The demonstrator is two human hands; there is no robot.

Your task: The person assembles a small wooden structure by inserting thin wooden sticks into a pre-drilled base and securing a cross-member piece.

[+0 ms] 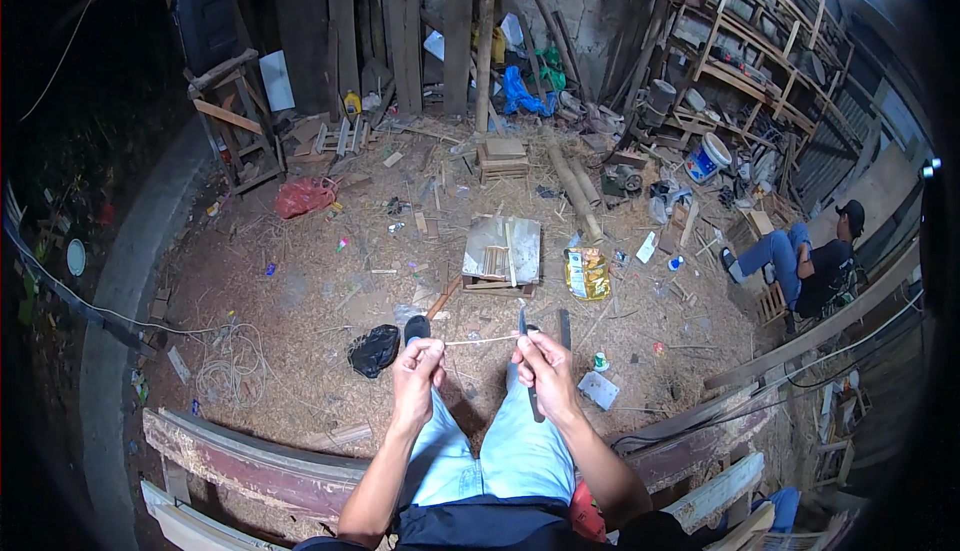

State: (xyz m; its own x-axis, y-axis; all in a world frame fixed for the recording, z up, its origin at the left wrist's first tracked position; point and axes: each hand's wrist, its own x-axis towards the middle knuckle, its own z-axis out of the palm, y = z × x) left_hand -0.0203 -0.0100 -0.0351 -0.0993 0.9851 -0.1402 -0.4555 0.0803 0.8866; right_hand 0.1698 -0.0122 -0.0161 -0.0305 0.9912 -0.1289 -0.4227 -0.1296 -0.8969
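Observation:
Above my knees, my left hand (416,376) pinches one end of a thin pale wooden stick (478,341). The stick runs nearly level across to my right hand (546,373). In that hand's closed fingers is a knife (522,322), its narrow blade pointing up and away beside the stick's right end. The dark lower end of the knife sticks out below my palm. Whether the blade touches the stick is hard to tell. Beyond my hands stands a low block with a grey flat top (475,238), and several thin wooden strips (494,259) lie on it.
A black plastic bag (375,351) lies left of my feet, a yellow packet (587,274) ahead to the right. A red bag (305,197) is farther off. Worn wooden rails (250,458) run beside me. At right sits another person (822,271). Wood scraps and shavings litter the ground.

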